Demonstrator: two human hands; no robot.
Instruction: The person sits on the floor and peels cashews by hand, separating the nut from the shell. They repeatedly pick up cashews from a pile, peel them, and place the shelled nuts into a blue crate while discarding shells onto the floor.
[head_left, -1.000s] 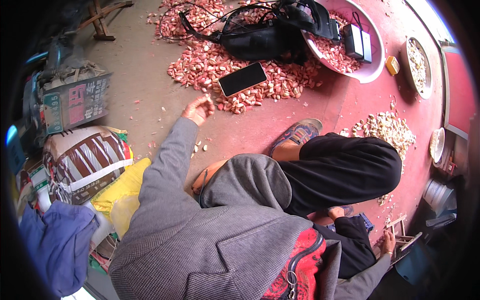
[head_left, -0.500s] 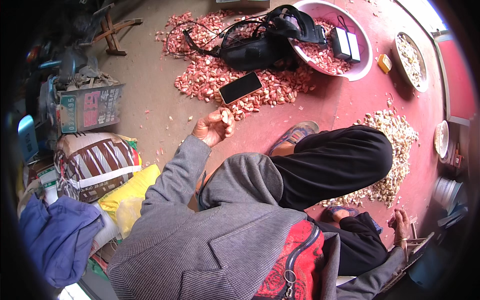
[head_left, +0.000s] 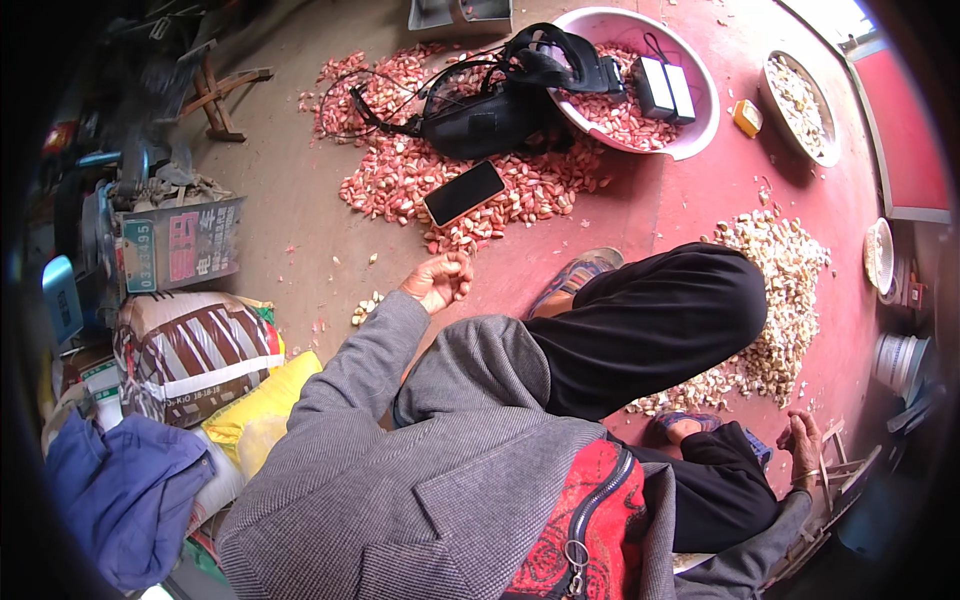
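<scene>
My left hand (head_left: 437,280) is curled palm-up just short of the big heap of reddish-pink pieces (head_left: 470,185) on the floor, and it seems to cup a few of them. A black phone (head_left: 464,193) lies on the heap just beyond that hand. My right hand (head_left: 803,445) is low at my right side, gripping a wooden frame (head_left: 835,470). A pile of pale pieces (head_left: 775,300) spreads beside my bent knee in black trousers (head_left: 650,325).
A pink basin (head_left: 700,120) holds more reddish pieces and two dark boxes (head_left: 665,90); a black bag with straps (head_left: 490,110) leans on it. A shallow tray of pale pieces (head_left: 800,95) lies far right. Sacks (head_left: 195,350), a yellow bag (head_left: 265,405) and blue cloth (head_left: 120,500) crowd my left.
My left hand has drawn back from the edge of the reddish heap toward my body and turned palm-up. My right hand stays by the wooden frame.
</scene>
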